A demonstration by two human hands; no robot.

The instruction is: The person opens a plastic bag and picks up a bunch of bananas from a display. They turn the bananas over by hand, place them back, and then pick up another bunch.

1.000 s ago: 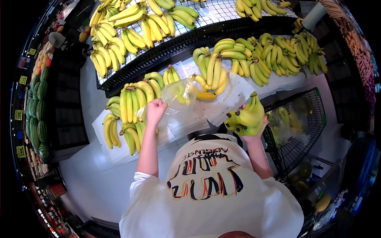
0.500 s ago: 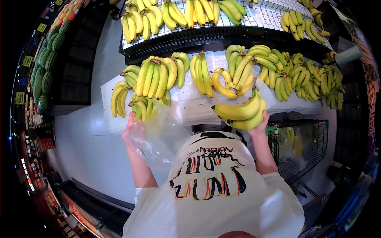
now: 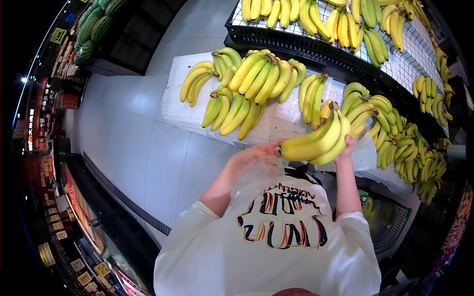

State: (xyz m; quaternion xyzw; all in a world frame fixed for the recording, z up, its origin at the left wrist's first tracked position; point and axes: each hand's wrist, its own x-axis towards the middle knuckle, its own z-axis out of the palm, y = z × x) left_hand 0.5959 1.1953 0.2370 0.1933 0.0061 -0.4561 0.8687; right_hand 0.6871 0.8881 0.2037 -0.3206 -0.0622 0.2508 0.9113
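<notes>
My right hand [image 3: 345, 149] is wrapped round a bunch of yellow-green bananas [image 3: 318, 141], held in front of my chest with the stem end up. Close to the tips of that bunch, on its left side, is my left hand [image 3: 257, 152], fingers closed on a clear plastic bag [image 3: 259, 172]. The bag hangs down against my shirt; its opening cannot be made out clearly. Beyond my hands, several banana bunches [image 3: 256, 76] lie on a white display surface [image 3: 173, 106].
Behind stands a black-edged rack [image 3: 296, 47] with more bananas. At the lower right is a shopping cart [image 3: 395, 232] with bagged bananas. More bunches [image 3: 410, 153] lie at the right. Watermelons [image 3: 94, 27] are at the upper left.
The view has turned, shifting the display. My left hand, with the bag, has come across to the tips of the held bunch. My right hand still holds the bananas.
</notes>
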